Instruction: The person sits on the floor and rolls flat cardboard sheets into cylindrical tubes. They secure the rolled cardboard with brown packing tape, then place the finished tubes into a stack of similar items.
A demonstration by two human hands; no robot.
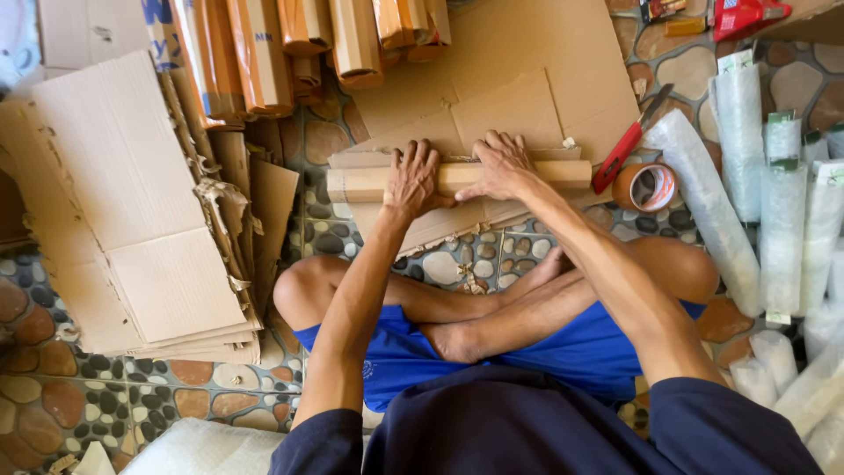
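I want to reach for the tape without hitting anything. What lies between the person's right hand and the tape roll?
In the head view, a red-handled cutter lies between the right hand and the tape roll, beside the cardboard roll's end.
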